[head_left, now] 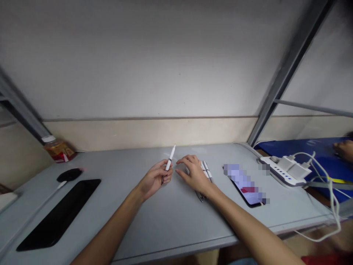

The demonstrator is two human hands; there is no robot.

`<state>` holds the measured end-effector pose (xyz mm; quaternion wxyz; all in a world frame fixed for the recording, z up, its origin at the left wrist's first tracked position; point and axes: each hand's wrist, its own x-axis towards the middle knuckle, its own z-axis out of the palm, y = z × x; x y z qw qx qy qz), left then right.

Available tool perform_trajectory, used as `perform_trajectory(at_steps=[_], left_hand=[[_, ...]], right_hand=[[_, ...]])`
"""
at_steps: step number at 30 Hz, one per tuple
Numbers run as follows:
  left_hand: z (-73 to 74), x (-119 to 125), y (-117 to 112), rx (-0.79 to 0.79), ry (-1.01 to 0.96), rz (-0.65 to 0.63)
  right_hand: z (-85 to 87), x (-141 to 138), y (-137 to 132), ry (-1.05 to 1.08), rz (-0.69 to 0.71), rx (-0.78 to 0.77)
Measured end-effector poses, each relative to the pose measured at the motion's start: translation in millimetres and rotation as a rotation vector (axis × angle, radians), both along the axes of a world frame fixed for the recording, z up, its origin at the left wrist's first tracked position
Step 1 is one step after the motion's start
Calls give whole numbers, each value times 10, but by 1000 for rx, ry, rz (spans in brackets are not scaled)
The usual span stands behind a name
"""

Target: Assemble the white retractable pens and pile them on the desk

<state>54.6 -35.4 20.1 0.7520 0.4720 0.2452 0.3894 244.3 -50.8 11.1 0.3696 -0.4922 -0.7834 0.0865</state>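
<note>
On the grey tabletop (165,221), my right hand (194,175) rests loosely spread over a row of white pens (206,170), touching them; just beside it, my left hand (154,180) pinches one white pen (170,159), tilted upward.

A slim white plastic pen (170,159), held in the left hand (153,180), tilts toward the worktop's (165,221) far edge; similar white pens (206,170) lie bunched mid-worktop.

Dim, even light; edges bowed, perhaps slightly soft.
</note>
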Motion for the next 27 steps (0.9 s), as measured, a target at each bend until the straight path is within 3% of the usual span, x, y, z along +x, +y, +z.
perform_trajectory(at_steps=[9,18,22,27], left_hand=[[-10,15,-11,3,-1,-19],[-41,14,9,47,27,23],[-66,8,13,42,54,34],[-70,20,14,43,76,60]], right_hand=[[-19,17,8,38,46,44],[54,-40,-66,178,189,97],[80,-64,-108,206,285,66],[78,-70,-127,238,297,18]])
